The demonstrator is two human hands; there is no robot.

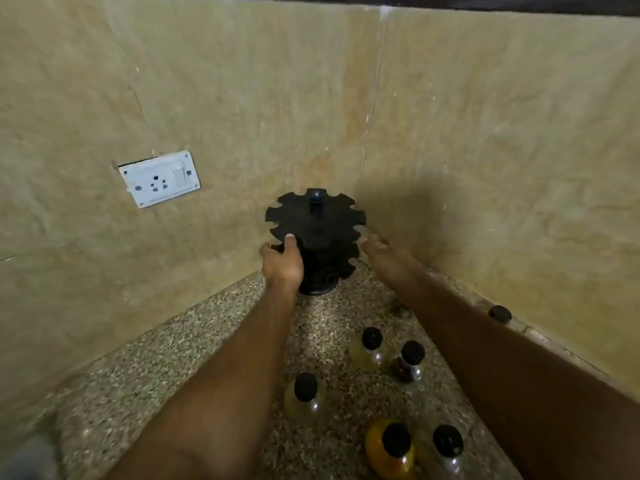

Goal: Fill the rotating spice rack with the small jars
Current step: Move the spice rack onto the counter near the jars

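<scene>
The black spice rack [316, 220] stands in the corner of the counter, its notched top disc bare of jars. My left hand [282, 261] grips the left edge of that disc, thumb on top. My right hand [384, 252] reaches to the rack's right edge with fingers spread, blurred, at or near the rim. Several small clear jars with black caps stand on the speckled counter [207, 341] behind my hands: a pale jar [369, 348], a dark-filled jar [408, 362], a pale yellow jar [306, 396], an orange-filled jar [391, 448] and a clear jar [448, 448].
Beige stone walls meet right behind the rack. A white socket plate [159, 178] sits on the left wall. A black cap or jar top [499, 313] shows beside my right forearm by the right wall.
</scene>
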